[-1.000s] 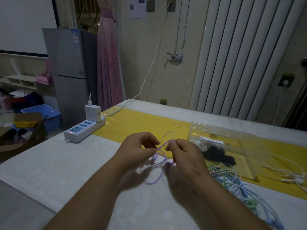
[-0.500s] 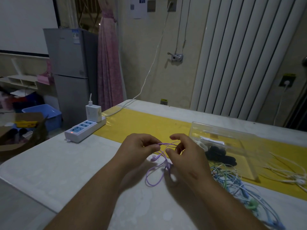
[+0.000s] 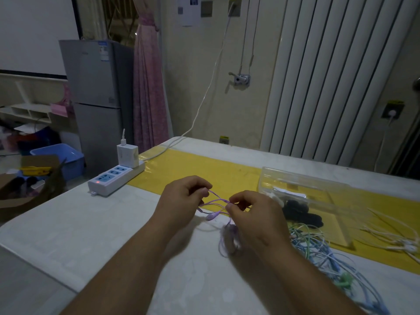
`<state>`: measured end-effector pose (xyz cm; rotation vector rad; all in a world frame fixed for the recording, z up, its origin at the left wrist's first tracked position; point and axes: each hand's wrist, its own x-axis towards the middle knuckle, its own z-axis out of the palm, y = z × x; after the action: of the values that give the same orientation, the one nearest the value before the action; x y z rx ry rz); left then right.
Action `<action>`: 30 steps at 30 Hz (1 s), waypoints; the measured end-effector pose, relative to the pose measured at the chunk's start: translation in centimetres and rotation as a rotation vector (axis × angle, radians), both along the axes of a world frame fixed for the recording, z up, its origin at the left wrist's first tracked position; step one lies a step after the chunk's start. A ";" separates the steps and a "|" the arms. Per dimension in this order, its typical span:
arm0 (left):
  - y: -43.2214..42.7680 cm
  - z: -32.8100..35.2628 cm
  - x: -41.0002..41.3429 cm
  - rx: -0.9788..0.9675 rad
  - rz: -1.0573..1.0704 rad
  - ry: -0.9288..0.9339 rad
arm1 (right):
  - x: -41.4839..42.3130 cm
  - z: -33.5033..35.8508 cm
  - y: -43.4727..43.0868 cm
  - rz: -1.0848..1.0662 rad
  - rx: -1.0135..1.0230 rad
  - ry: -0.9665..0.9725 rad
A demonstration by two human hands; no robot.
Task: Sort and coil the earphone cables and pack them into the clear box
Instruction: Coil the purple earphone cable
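Observation:
A purple earphone cable (image 3: 217, 202) stretches between my two hands above the white table. My left hand (image 3: 181, 198) pinches one end of it and my right hand (image 3: 252, 214) pinches the other; a blurred loop of it hangs below my right hand. The clear box (image 3: 318, 189) lies to the right on the yellow strip, with a black coiled cable (image 3: 297, 212) and a white one inside. A tangle of blue and green cables (image 3: 322, 253) lies in front of the box. White earphones (image 3: 397, 239) lie at the far right.
A white power strip (image 3: 113, 178) with a charger plugged in sits at the table's left edge, its cord running to the wall. A grey fridge, a pink curtain and a cardboard box stand left of the table. A radiator lines the back wall.
My hands have moved apart, drawing the purple cable out sideways between them. The loop that hung between them now dangles under my right hand.

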<state>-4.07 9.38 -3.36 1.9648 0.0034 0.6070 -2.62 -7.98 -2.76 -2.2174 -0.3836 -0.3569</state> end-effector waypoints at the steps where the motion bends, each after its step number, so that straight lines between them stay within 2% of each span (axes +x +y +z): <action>1: 0.0 0.0 0.0 0.025 0.009 -0.010 | 0.0 0.0 0.0 0.016 -0.010 0.002; 5: -0.1 -0.1 -0.1 0.116 0.045 -0.050 | -0.2 0.2 0.2 0.069 -0.036 -0.039; 12: -0.5 0.3 -0.6 0.148 0.025 -0.144 | -0.2 -0.1 0.6 0.145 -0.093 0.121; 15: -0.5 0.4 -0.6 0.152 0.024 -0.157 | -0.1 0.1 0.4 0.159 -0.155 0.101; 19: -0.4 0.4 -0.6 0.135 0.036 -0.129 | 0.3 0.8 -0.2 0.101 0.050 -0.024; 22: -0.2 0.1 -0.4 0.252 0.087 -0.062 | 0.5 1.6 -0.6 0.040 0.310 -0.083; 24: 0.2 0.0 -0.2 0.297 0.202 -0.058 | 0.7 2.0 -0.8 -0.020 0.456 -0.109; 27: 0.8 0.1 -0.1 0.206 0.393 -0.050 | 1.0 2.3 -1.2 -0.068 0.635 -0.148; 30: 1.2 0.2 0.1 0.059 0.458 -0.019 | 0.9 2.7 -1.5 -0.054 0.802 -0.192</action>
<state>-4.02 10.54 -3.17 2.0258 0.4386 0.9293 -1.74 -9.45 -0.09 -1.4147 -0.2232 -0.6292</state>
